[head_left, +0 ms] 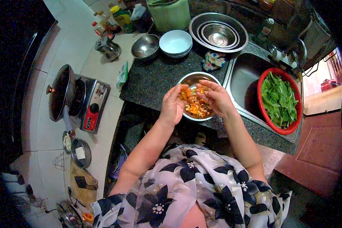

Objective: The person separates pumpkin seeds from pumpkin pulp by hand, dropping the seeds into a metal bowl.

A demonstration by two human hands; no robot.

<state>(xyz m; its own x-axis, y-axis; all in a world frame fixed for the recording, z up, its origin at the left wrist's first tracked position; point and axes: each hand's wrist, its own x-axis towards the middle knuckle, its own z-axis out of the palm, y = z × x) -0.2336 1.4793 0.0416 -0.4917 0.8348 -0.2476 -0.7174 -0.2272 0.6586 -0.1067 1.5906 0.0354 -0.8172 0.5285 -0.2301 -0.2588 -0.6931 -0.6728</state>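
A steel bowl (183, 78) near the counter's front edge holds a mix of orange, pale and brown chopped-looking food (198, 108), whose kind I cannot make out. Above the bowl's left side, my left hand (172, 107) is closed around a soft orange clump of food (185, 93). My right hand (219, 99) hovers over the right side, its thumb and fingertips pinching a small orange piece (202, 91). The two hands are a short gap apart. They hide parts of the bowl's rim and contents.
Right of the bowl, a red basket (260, 102) of green leaves rests over the sink (247, 70). Behind stand nested steel basins (195, 22), white bowls (175, 40), a steel bowl (145, 45) and a patterned cloth (213, 60). A wok (60, 93) and portable stove (95, 102) are at left.
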